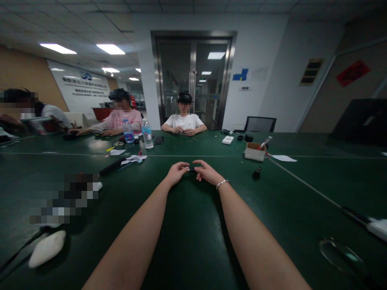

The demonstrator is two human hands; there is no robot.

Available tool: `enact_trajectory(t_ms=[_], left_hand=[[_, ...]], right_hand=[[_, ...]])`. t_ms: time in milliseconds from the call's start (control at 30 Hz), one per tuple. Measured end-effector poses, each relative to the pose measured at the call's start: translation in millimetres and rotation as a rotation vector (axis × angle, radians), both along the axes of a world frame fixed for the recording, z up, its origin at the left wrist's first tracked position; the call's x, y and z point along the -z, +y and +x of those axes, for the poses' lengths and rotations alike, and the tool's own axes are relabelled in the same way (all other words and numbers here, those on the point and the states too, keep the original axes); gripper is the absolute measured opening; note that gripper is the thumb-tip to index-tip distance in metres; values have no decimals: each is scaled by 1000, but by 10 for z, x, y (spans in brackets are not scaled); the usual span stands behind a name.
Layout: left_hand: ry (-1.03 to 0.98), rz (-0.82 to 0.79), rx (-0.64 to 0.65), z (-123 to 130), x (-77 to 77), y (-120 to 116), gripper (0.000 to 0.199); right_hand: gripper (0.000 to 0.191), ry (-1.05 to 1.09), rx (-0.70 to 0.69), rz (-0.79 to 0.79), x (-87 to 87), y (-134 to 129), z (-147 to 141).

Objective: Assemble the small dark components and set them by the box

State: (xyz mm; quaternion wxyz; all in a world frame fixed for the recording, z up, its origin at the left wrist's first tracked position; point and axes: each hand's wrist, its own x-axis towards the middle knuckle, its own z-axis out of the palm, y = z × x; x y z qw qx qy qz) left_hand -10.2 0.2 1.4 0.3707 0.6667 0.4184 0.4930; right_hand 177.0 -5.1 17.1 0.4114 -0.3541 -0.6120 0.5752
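Observation:
Both my arms reach forward over the dark green table (187,217). A small dark object (191,170) with a light tip lies between my two hands, too small to make out fully. My left hand (177,173) pinches its light end between thumb and fingers. On the other side, my right hand (207,172), with a silver bracelet at the wrist, has its index finger stretched out and its lower fingers curled close to the dark end. Whether the right fingers touch it cannot be made out.
A small box (254,153) and a black item (256,173) are at the right, eyeglasses (341,251) nearer. Two bottles (147,135), papers (134,159) and a white mouse-shaped object (47,249) are at the left. Three people sit across and leftward.

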Motion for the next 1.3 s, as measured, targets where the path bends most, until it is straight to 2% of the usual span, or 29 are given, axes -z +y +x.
enact_trajectory(t_ms=[100, 133, 233, 300, 433, 500, 633, 667, 733, 800, 967, 1000, 1133, 1267, 1300], left_hand=[[1, -5, 3, -2, -8, -9, 33], [-4, -8, 10, -2, -12, -13, 34], [-13, -9, 23, -1, -21, -20, 34], [-13, -10, 14, -1, -22, -18, 33], [-7, -16, 4, 0, -26, -19, 32], [-3, -13, 2, 3, -31, -26, 32], [-6, -6, -15, 11, -47, -42, 31], [-12, -7, -17, 13, -51, -44, 30], [-19, -12, -17, 16, -55, -46, 30], [-15, -13, -19, 16, -55, -47, 31], [5, 13, -24, 9, -48, -49, 31], [11, 20, -28, 7, -49, -50, 31], [32, 36, -41, 7, -60, -62, 31], [37, 29, -41, 12, -70, -71, 30], [41, 31, -43, 12, -68, -70, 30]], right_hand=[[61, 51, -3, 37, -6, -7, 9], [60, 57, 12, 22, -5, -5, 7], [41, 14, 54, -42, 5, 12, -6], [39, -9, 43, -27, 6, 15, -7], [67, 59, 25, 35, -7, -4, 8], [61, 64, 55, -3, -10, -8, 2], [32, 7, 33, -50, -15, -11, -14], [34, 14, 10, -38, -20, -17, -11], [50, 62, -14, -11, -32, -34, 0], [57, 101, 9, -20, -40, -44, 3], [24, 29, 48, -84, -28, -20, -23], [26, 21, 32, -66, -24, -16, -22], [59, 69, 9, -3, -11, -14, 1], [39, 23, 31, -37, 11, 4, 3], [39, 10, 19, -20, 17, 10, 3]])
